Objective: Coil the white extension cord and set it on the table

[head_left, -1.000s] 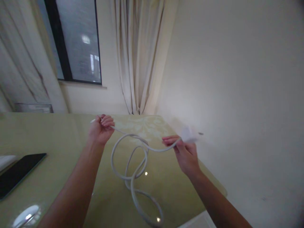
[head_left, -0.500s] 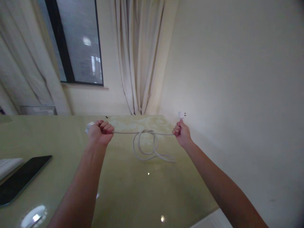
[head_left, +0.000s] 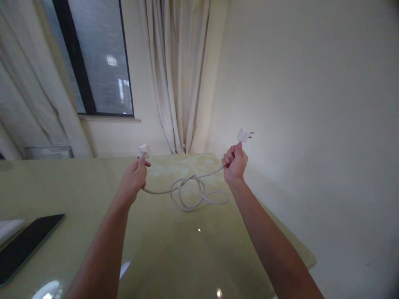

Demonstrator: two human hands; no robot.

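Observation:
A white power cord hangs in loose, crossing loops between my hands, low over the table. My left hand is closed on one end of it, just below a white connector that sticks up past the thumb. The other end is gripped in my right hand, raised a little higher. Above that fist a white plug points its metal prongs to the right. Whether the lowest loops touch the tabletop I cannot tell.
The glossy yellow-green table spreads beneath my arms. At its left lie a black flat slab and a white object. A pale wall stands close on the right. Beige curtains hang behind the table beside a dark-framed window.
My left hand has moved right and turned, bringing its connector upright. My right hand has risen slightly. The cord has slackened from a straight taut line into a sagging one.

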